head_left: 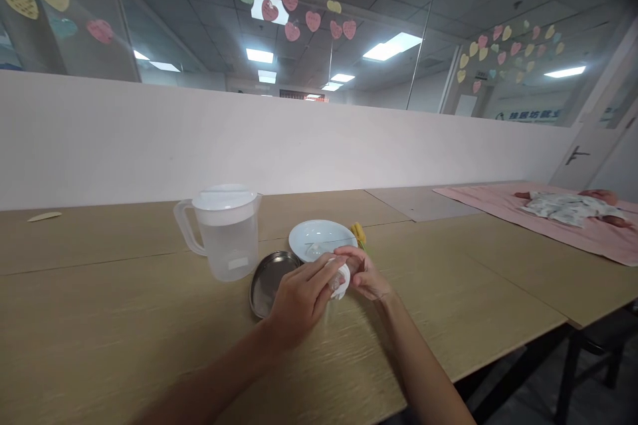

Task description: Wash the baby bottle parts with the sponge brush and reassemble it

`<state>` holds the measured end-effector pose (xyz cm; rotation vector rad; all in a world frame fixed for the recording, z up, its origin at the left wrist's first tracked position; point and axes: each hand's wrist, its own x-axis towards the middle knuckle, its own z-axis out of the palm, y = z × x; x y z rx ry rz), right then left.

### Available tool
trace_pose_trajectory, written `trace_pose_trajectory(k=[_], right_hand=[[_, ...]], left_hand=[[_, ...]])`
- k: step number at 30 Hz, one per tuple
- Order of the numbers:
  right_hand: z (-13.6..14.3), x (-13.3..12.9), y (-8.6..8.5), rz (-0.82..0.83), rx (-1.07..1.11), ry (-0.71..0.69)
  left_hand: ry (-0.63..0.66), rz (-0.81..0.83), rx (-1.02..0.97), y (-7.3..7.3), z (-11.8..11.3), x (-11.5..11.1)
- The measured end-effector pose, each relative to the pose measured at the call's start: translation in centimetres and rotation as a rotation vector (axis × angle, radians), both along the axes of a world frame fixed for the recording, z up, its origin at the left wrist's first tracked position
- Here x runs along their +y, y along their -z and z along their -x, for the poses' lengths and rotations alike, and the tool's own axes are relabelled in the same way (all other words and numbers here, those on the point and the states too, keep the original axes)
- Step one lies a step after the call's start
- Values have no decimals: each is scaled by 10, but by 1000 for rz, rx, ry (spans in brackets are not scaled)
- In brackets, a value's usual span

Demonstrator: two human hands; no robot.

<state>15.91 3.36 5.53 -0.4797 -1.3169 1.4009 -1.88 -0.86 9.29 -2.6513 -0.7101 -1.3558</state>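
Note:
Above the table's middle, my left hand [302,295] and my right hand [366,273] meet around a white ring with a clear part [341,282], which looks like the collar and teat of a baby bottle. The fingers of both hands are closed on it and hide much of it. Just behind them is a white bowl [312,231] with something clear inside. A kidney-shaped metal dish [269,279] lies beside my left hand, partly covered by it. Something yellow with a green stem [358,233] shows behind my right hand.
At the left stands a lidded clear plastic pitcher [232,239] with its handle to the left. A flat pale piece [44,216] lies farther left. On the right, a baby doll [568,206] in patterned clothes lies on a pink cloth [478,198]. A wall with glass runs behind the table [473,292].

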Motion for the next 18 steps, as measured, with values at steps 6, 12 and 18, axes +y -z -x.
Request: trace_pose_trajectory(k=[6, 12, 18], right_hand=[[1, -1, -1, -63, 11, -24], [9, -5, -9, -181, -107, -10], [22, -17, -19, -183, -123, 99]], left_hand=[[-23, -20, -55, 0, 3, 3], [-173, -19, 4, -2, 6, 4], [-312, -38, 116, -4, 7, 3]])
